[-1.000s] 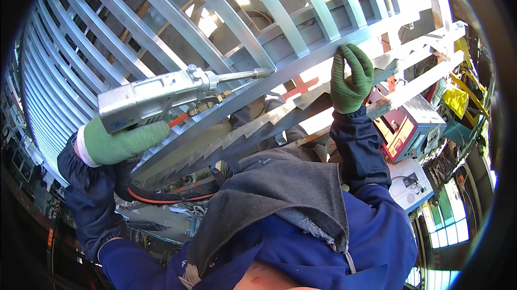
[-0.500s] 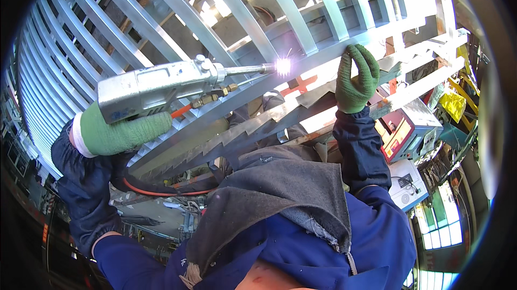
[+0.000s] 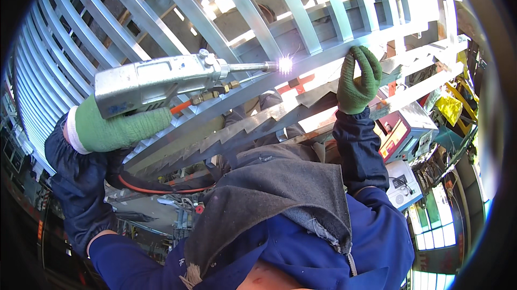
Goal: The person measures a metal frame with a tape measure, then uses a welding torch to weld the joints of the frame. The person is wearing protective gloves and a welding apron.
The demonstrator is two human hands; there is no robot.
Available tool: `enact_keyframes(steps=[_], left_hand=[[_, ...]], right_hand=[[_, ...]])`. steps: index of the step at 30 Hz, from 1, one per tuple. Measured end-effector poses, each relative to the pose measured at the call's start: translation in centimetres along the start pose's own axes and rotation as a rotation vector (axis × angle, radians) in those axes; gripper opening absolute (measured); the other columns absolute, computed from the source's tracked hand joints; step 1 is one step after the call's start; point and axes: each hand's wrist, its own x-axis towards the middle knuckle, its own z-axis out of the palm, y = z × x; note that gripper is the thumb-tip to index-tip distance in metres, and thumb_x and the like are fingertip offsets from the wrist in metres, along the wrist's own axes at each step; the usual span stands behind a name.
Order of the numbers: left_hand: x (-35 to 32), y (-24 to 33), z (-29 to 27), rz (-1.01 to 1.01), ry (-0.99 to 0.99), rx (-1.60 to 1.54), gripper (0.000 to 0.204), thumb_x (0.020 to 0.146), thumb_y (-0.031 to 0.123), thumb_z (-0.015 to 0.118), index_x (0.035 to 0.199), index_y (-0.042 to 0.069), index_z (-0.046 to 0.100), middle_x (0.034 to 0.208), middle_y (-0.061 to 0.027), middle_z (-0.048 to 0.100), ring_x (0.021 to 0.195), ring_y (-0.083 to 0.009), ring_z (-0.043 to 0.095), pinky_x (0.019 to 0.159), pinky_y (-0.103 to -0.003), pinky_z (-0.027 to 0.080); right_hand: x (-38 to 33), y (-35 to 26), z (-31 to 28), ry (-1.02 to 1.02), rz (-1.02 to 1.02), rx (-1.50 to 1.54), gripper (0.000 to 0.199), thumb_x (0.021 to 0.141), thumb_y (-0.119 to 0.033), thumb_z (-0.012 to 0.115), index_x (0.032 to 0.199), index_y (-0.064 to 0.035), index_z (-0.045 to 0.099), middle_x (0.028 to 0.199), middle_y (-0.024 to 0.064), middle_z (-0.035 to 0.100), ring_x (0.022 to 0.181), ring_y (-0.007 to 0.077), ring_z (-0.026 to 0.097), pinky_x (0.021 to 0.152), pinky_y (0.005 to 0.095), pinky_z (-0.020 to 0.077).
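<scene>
My left hand (image 3: 116, 128), in a green glove with a white cuff, is wrapped round the grip of a silver welding gun (image 3: 156, 81). The gun's thin nozzle points right. A bright white-violet spark (image 3: 285, 65) burns at its tip, against a long metal rail (image 3: 328, 57) where a slat's end meets it; the glare hides the joint. Farther right, my right hand (image 3: 360, 82), gloved in green, has bent fingers drawn together at the rail's near edge. Its fingertips touch the rail, with a gap showing between the fingers below. An orange hose (image 3: 181, 108) with brass fittings runs under the gun.
Curved metal slats (image 3: 199, 20) fan out beyond the rail with openings between them. Nearer me lies a saw-toothed metal strip (image 3: 253, 128). A red-and-grey machine (image 3: 409, 133) and a white box (image 3: 403, 185) stand at right, beside yellow sheeting (image 3: 449, 108). A grey cloth (image 3: 280, 193) covers my front.
The slats and rail sit slightly farther right in the view. My left forearm has shifted a little left. The spark still burns at the nozzle, and both hands keep their hold.
</scene>
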Motion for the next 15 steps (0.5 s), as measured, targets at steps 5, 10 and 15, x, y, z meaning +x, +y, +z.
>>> enact_keyframes(steps=[5,10,15], left_hand=[[-0.2,-0.1,0.1,-0.044,0.016,-0.039,0.04,0.094,0.019,0.085,0.128,0.005,0.069,0.096,0.0004,0.071,0.075,-0.0063,0.059,0.062,-0.024,0.05],[-0.6,-0.3,-0.1,-0.098,0.017,-0.046,0.041,0.094,0.018,0.085,0.13,0.005,0.069,0.098,-0.0004,0.072,0.074,-0.0058,0.06,0.061,-0.024,0.05],[-0.8,0.6,-0.1,-0.203,0.007,-0.097,0.04,0.094,0.018,0.085,0.129,0.005,0.07,0.099,-0.0011,0.072,0.073,-0.006,0.061,0.06,-0.024,0.051]], right_hand=[[0.0,-0.2,0.1,0.002,0.005,0.003,0.031,0.087,0.01,0.081,0.116,-0.0023,0.08,0.12,0.0125,0.074,0.11,0.0263,0.072,0.096,0.0353,0.0573],[0.1,-0.2,0.1,0.007,0.0,-0.003,0.031,0.088,0.009,0.081,0.117,-0.0024,0.08,0.12,0.0124,0.074,0.11,0.0261,0.072,0.096,0.0353,0.0575],[0.1,-0.2,0.1,0.012,-0.009,-0.008,0.031,0.088,0.009,0.081,0.116,-0.0023,0.08,0.12,0.0126,0.075,0.109,0.0262,0.072,0.095,0.0353,0.0574]])
